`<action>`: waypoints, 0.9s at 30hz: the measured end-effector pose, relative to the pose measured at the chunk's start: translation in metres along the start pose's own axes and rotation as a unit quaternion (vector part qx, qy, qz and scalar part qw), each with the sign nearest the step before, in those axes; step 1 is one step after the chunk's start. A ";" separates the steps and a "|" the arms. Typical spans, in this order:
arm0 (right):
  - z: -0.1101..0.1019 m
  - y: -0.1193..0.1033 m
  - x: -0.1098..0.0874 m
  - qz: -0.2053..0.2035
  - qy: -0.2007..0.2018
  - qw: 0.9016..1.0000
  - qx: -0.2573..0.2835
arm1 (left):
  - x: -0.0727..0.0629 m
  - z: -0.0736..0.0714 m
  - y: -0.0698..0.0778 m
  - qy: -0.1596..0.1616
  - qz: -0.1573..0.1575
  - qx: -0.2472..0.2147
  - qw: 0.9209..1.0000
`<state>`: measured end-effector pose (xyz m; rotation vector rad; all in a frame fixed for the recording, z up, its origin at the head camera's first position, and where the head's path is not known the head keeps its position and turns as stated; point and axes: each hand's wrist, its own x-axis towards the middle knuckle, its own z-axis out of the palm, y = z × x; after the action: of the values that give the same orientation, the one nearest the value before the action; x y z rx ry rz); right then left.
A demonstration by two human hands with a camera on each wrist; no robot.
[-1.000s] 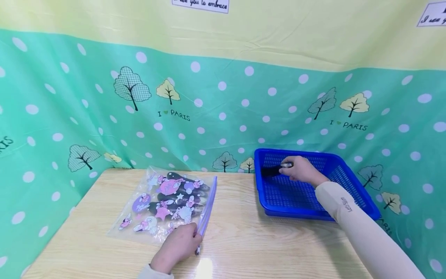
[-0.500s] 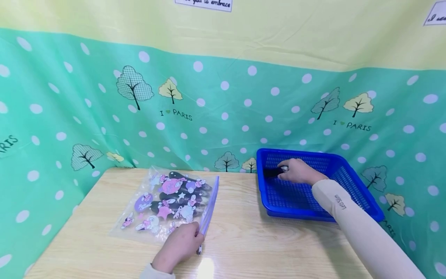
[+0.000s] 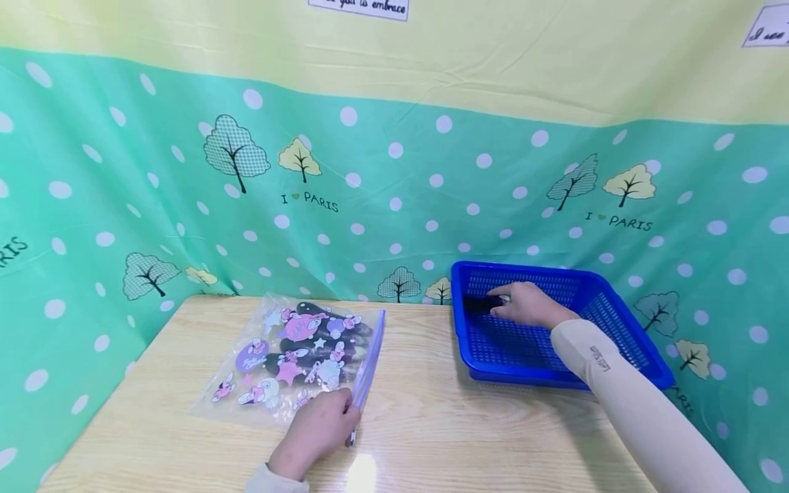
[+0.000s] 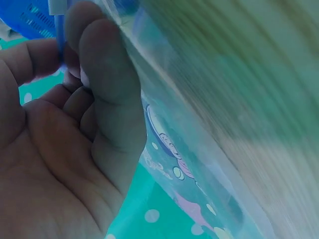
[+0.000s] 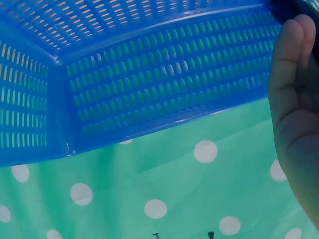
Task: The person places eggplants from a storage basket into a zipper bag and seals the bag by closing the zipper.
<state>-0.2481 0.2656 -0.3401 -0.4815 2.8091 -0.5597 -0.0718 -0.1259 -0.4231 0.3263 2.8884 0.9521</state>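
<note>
A clear zip bag (image 3: 288, 373) with pink and purple cartoon prints lies flat on the table at the left, several dark, long, rounded objects inside it. My left hand (image 3: 317, 428) pinches the near end of its purple zip edge; the left wrist view shows the curled fingers (image 4: 107, 64) close up. Over at the right, my right hand (image 3: 527, 305) reaches into a blue plastic basket (image 3: 524, 374). It grips a dark elongated object (image 3: 479, 305) near the basket's left wall, the fingers covering one end. Only a dark corner of that object (image 5: 294, 7) shows in the right wrist view.
The basket stands at the back right of the light wooden table (image 3: 419, 424), close to the green dotted cloth (image 3: 394, 185) that hangs behind and at both sides. Bare wood separates the bag from the basket.
The right hand has dipped slightly lower in the basket with the dark object, which lies flatter. The left hand keeps its hold on the bag's edge. The head view shifts a little.
</note>
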 end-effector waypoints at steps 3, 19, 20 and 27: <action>-0.004 0.001 -0.004 0.004 0.006 1.000 0.030 | 0.001 0.000 0.000 0.009 0.001 0.005 1.000; -0.031 -0.017 -0.055 -0.005 0.064 0.991 0.121 | 0.002 -0.002 -0.002 0.012 -0.013 0.011 1.000; -0.030 -0.019 -0.059 -0.013 0.068 0.989 0.132 | 0.002 -0.002 -0.002 0.013 -0.014 0.012 1.000; -0.002 -0.048 -0.076 -0.051 0.054 0.973 0.219 | 0.002 -0.005 -0.003 0.014 -0.017 -0.002 1.000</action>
<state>-0.1658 0.2526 -0.3060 -0.5129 2.6496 -1.2226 -0.0751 -0.1303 -0.4211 0.2641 2.9078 0.9641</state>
